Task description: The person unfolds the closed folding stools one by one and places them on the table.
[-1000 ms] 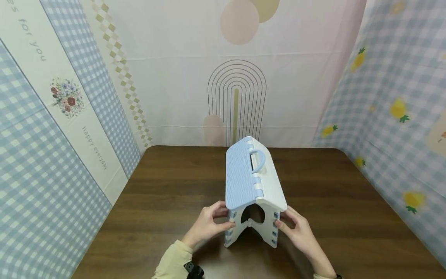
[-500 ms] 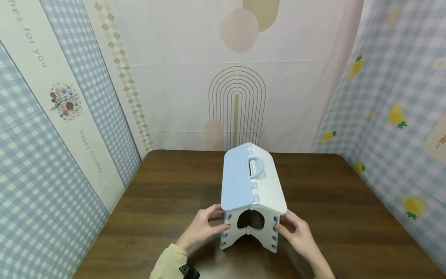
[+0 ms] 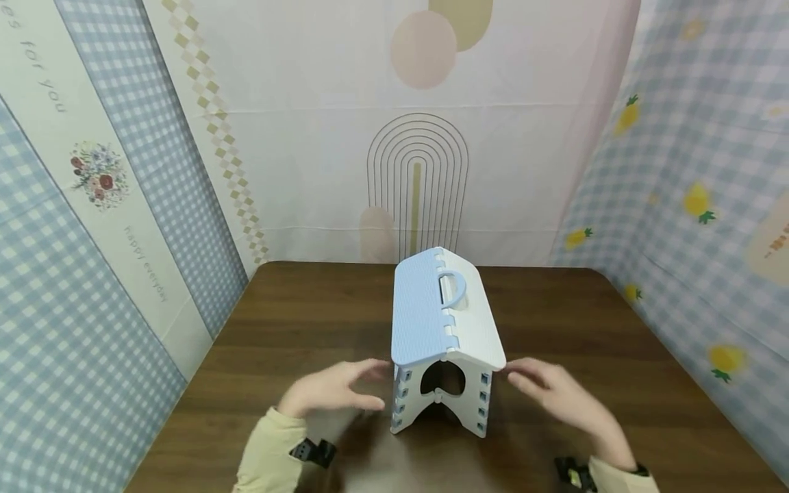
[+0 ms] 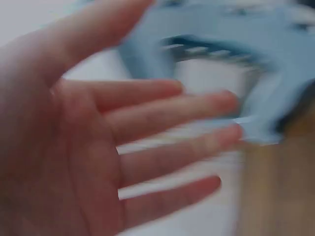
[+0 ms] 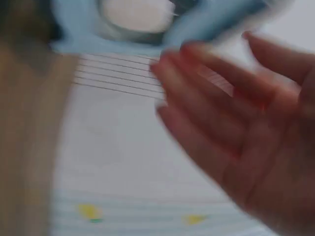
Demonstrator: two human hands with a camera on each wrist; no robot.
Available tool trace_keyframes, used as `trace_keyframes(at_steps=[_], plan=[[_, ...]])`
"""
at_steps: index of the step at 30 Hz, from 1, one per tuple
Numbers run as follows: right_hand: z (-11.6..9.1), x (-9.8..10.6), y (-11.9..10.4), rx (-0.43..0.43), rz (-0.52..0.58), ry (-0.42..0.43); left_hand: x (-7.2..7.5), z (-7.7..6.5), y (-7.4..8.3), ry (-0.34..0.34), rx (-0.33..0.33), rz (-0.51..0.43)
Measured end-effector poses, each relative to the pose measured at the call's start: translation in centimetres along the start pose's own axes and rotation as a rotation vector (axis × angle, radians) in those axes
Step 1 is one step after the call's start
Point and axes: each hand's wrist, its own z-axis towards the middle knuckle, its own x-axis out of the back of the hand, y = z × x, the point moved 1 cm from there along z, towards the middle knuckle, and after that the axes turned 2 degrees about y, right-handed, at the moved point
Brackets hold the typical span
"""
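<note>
A blue and white plastic folding stool stands half-folded on the wooden table, its two top halves sloping like a roof. A blue carrying handle sticks up along the hinge. Just left of the stool is my left hand, thumb and fingers spread, holding nothing. On the other side my right hand is held beside the stool's right edge, its fingers extended; whether the fingertips still touch it, I cannot tell. Both wrist views are blurred; the left one shows straight, parted fingers before the stool's blue side.
Under the stool lies a dark brown wooden table. Behind it hangs a pale cloth with printed arches. Blue checked cloths hang at the left and right. Black straps circle the wrists.
Both hands have let go of the stool's sides and moved outward, the left to the left and the right to the right. The stool stays standing half-folded.
</note>
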Motion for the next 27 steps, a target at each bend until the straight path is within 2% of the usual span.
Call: trace_keyframes(at_steps=[2, 3, 5, 7, 9, 10, 12, 14, 17, 22, 24, 27], plan=[[1.1, 2.2, -1.5, -0.005, -0.106, 0.032, 2.3, -0.7, 1.3, -0.001, 0.034, 0.089], [1.7, 3.0, -2.5, 0.001, -0.130, 0.063, 3.4, -0.9, 2.1, 0.037, 0.057, 0.121], [3.0, 3.8, -4.5, 0.019, -0.152, 0.144, 5.1, -0.8, 4.0, 0.170, 0.117, 0.165], [4.3, 3.6, -6.5, 0.072, -0.145, 0.231, 6.0, 0.1, 6.0, 0.341, 0.158, 0.196], [5.5, 2.7, -8.0, 0.136, -0.160, 0.289, 5.8, 1.6, 7.9, 0.491, 0.171, 0.236], [6.0, 2.2, -8.6, 0.161, -0.173, 0.303, 5.3, 2.5, 8.7, 0.533, 0.169, 0.258], [6.5, 0.9, -9.5, 0.168, -0.185, 0.265, 3.7, 4.2, 9.9, 0.535, 0.135, 0.315], [6.8, -0.2, -10.0, 0.143, -0.184, 0.203, 1.9, 5.5, 10.4, 0.481, 0.120, 0.348], [6.9, -1.2, -10.2, 0.094, -0.175, 0.141, 0.0, 6.5, 10.4, 0.408, 0.140, 0.341], [7.0, -1.5, -10.0, 0.078, -0.203, 0.169, -0.9, 7.0, 9.9, 0.446, 0.158, 0.273], [6.9, -1.6, -9.8, 0.057, -0.208, 0.169, -1.1, 7.1, 9.9, 0.442, 0.160, 0.291], [6.8, -1.9, -9.6, 0.017, -0.214, 0.153, -1.3, 7.2, 9.9, 0.429, 0.180, 0.367]])
